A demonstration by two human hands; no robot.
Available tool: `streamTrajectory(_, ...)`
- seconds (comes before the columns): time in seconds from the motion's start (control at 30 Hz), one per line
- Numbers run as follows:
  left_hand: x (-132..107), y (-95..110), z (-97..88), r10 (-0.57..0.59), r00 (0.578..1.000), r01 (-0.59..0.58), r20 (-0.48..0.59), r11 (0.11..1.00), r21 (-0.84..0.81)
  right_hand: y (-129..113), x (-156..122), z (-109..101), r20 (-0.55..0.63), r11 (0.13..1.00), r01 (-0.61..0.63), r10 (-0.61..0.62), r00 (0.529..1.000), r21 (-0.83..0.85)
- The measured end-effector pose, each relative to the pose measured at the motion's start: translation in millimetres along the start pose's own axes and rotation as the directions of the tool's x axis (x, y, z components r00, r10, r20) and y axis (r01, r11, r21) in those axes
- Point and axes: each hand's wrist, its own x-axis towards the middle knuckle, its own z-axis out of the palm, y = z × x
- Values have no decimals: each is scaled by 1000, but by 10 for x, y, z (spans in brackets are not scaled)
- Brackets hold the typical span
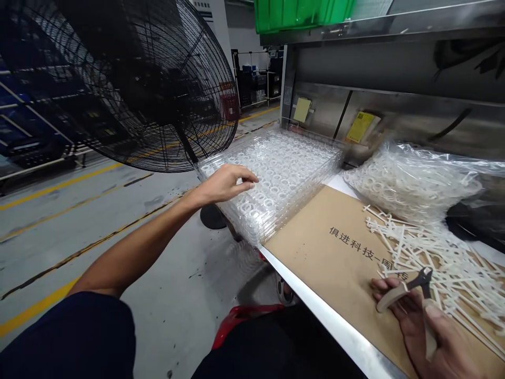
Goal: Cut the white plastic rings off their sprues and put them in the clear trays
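- Left grip: open, the fingers loosely curved and spread, palm down, holding nothing. The fingertips sit at or just above the near corner of the trays; contact is hard to tell. The bare forearm reaches in from 7 o'clock, out over the concrete floor.
- Right grip: closed around the beige-sleeved handles of a pair of side cutters, with the thumb on one handle and the fingers curled around the other. The steel head points toward 1 o'clock; whether its jaws are fully shut is too small to tell.
- White plastic runners: thin, stiff, branching pieces in a loose pile, just beside the cutter head at 12 to 3 o'clock from the right grip. None is held.
- Stack of clear trays: glossy, ridged plastic, packed with small white rings and sitting at the table's far end.
- Clear plastic bag: crinkled and full of white rings, at 1 o'clock from the stack's near corner.
- Cardboard sheet: smooth and tan, printed with dark Chinese characters, lying under the runners on the table, which has a bright steel edge.
- Black wire fan: tilted, at 10 o'clock from the left grip.
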Motion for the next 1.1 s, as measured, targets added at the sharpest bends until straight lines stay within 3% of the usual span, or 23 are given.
streamTrajectory(0.17, -94, 163, -143, -49, 990, 52, -133, 998, 17, 60, 39, 22, -28, 998, -49, 50, 998, 32)
streamTrajectory(0.3, -310, 600, -103, 63, 954, -50, -294, 998, 49, -12, 70, 126, 109, 988, 147, -151, 982, 40)
streamTrajectory(0.43, -530, 1009, 144, 176, 933, -188, -314, 982, -8, -91, 209, 71, 54, 966, 250, -247, 968, -58)
streamTrajectory(0.6, -553, 1469, 652, 271, 934, -331, -231, 899, -286, -84, 183, 97, 111, 949, 300, -289, 951, -100)
streamTrajectory(0.73, -364, 1830, 873, 306, 927, -367, -215, 855, -365, -82, 92, 270, 262, 916, 351, -296, 919, -196)
streamTrajectory(0.83, -132, 2116, 912, 355, 911, -412, -211, 824, -390, -141, 72, 320, 261, 837, 423, -347, 901, -347)
streamTrajectory(0.93, 183, 2446, 954, 415, 882, -471, -223, 782, -408, -228, 69, 295, 241, 702, 488, -428, 871, -518)
streamTrajectory(1.03, 594, 2860, 1073, 549, 811, -583, -203, 727, -363, -281, 75, 269, 267, 567, 529, -481, 835, -631)
streamTrajectory(1.1, 904, 3190, 1215, 656, 744, -654, -125, 678, -335, -283, 89, 266, 279, 499, 535, -499, 820, -682)
